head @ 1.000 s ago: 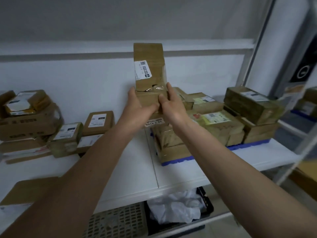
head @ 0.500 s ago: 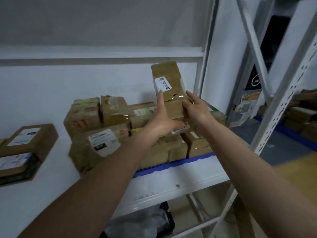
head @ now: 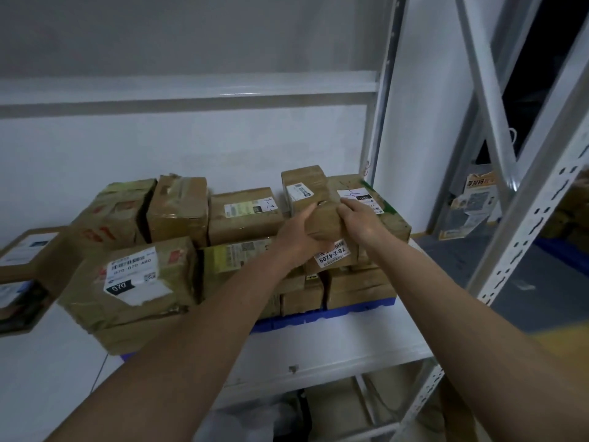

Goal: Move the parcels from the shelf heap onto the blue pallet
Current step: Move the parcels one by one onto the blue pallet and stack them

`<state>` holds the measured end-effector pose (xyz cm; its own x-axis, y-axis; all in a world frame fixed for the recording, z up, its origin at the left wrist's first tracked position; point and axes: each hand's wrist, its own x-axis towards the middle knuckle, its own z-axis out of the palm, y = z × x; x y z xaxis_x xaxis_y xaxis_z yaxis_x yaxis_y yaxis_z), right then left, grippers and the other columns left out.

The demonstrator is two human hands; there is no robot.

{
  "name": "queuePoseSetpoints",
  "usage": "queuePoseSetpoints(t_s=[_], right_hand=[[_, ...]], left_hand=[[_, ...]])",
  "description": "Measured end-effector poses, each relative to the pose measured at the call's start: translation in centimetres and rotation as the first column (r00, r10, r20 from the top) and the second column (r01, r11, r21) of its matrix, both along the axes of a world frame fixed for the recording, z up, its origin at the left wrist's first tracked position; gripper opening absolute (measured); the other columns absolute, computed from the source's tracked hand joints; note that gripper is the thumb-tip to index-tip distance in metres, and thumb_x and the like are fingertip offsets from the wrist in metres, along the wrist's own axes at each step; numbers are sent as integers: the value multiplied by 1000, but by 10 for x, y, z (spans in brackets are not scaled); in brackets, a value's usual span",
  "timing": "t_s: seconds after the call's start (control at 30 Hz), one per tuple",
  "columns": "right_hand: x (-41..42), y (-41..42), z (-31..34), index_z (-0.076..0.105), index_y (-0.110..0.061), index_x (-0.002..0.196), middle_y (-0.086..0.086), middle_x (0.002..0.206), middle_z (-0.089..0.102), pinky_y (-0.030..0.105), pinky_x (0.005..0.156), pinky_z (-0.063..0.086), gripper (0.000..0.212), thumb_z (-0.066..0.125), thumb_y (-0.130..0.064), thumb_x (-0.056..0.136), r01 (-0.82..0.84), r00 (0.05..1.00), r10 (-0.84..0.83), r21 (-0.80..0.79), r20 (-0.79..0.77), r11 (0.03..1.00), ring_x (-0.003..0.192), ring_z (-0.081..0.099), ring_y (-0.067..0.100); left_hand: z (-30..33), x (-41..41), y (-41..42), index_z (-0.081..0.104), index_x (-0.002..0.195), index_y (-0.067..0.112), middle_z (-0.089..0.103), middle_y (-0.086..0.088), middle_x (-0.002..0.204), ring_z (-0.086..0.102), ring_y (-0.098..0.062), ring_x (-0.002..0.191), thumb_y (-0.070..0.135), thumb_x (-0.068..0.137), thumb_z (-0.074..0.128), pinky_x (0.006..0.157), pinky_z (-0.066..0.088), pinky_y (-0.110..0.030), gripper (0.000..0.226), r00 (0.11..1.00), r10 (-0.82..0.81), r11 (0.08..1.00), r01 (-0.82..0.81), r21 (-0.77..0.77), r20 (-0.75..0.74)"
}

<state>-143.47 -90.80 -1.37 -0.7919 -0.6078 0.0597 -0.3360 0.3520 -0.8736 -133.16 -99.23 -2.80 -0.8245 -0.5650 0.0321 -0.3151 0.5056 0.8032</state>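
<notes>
Blue pallet (head: 318, 319) mostly hidden under parcels (head: 245, 215).

A stack of parcels (head: 223, 244) sits on the pallet (head: 318, 317), which lies on the shelf (head: 334, 349). Both hands, left (head: 294, 239) and right (head: 358, 220), hold one parcel (head: 314, 205) on the stack's far right. More boxes (head: 22, 275) lie at the left.
</notes>
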Motion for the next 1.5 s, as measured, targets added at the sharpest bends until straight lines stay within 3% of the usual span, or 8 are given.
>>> queuePoseSetpoints(t_s=[0.33, 0.63, 0.77, 0.9, 0.97, 1.1, 1.23, 1.5], right_hand=[[-19, -23, -12, 62, 0, 112, 16, 107, 64, 32, 71, 48, 28, 39, -9, 99, -4, 954, 76, 244, -289, 970, 94, 61, 29], [-27, -28, -33, 64, 2, 103, 17, 106, 61, 35, 80, 55, 17, 52, -4, 92, 30, 836, 213, 428, -506, 903, 91, 63, 29], [-31, -23, -33, 66, -1, 98, 15, 99, 64, 34, 75, 55, 16, 52, -3, 92, 8, 775, 226, 367, -590, 930, 85, 62, 26], [-47, -17, -20, 67, -1, 93, 14, 94, 63, 31, 68, 43, 25, 46, -14, 96, 116, 681, 28, 146, -732, 982, 87, 56, 27], [-60, -13, -15, 65, -1, 103, 17, 107, 62, 36, 79, 44, 27, 47, -19, 96, 194, 677, -6, 171, -736, 966, 101, 53, 31], [-88, -6, -19, 47, -5, 130, 19, 131, 49, 43, 98, 38, 50, 46, -41, 96, 334, 795, 14, 456, -607, 825, 121, 42, 35], [-102, -10, -33, 28, -14, 146, 19, 139, 41, 47, 103, 33, 75, 46, -60, 89, 268, 913, -27, 547, -408, 793, 127, 38, 37], [-105, -10, -38, 40, -13, 137, 19, 137, 40, 47, 103, 33, 70, 41, -64, 89, 226, 886, 57, 536, -461, 814, 125, 38, 37]], left_hand=[[-11, -22, -7, 25, 150, 23, 51, -5, 138, 53, -25, 119, 17, 74, 79, 98, 47, -40, 93, 996, 57, 987, -45, -152, 74], [-36, -33, -11, 26, 149, 27, 45, -14, 136, 51, -29, 118, 31, 74, 77, 95, 47, -38, 91, 973, 106, 973, -58, -225, 206], [-30, -33, -12, 31, 147, 30, 38, -16, 144, 35, -34, 132, 70, 77, 59, 104, 36, -43, 85, 949, 165, 940, -69, -333, 269], [-16, -35, -16, 25, 149, 32, 14, -12, 156, 11, -35, 143, 86, 66, 50, 111, 24, -51, 103, 924, 226, 925, -104, -365, 309], [-13, -39, -20, 10, 152, 35, -2, -12, 159, 0, -36, 146, 84, 58, 60, 115, 14, -57, 118, 896, 182, 916, -5, -401, 405], [-17, -47, -24, -14, 150, 38, -26, -13, 157, -17, -40, 144, 68, 58, 77, 113, 1, -65, 133, 828, 84, 905, 169, -390, 554], [-22, -55, -28, -17, 150, 34, -23, -17, 157, -15, -43, 144, 61, 61, 80, 114, 1, -64, 135, 825, 101, 912, 146, -383, 556], [-25, -62, -34, -20, 150, 32, -7, -15, 160, -6, -40, 146, 65, 64, 75, 115, 7, -61, 132, 780, 112, 924, 147, -354, 615]])
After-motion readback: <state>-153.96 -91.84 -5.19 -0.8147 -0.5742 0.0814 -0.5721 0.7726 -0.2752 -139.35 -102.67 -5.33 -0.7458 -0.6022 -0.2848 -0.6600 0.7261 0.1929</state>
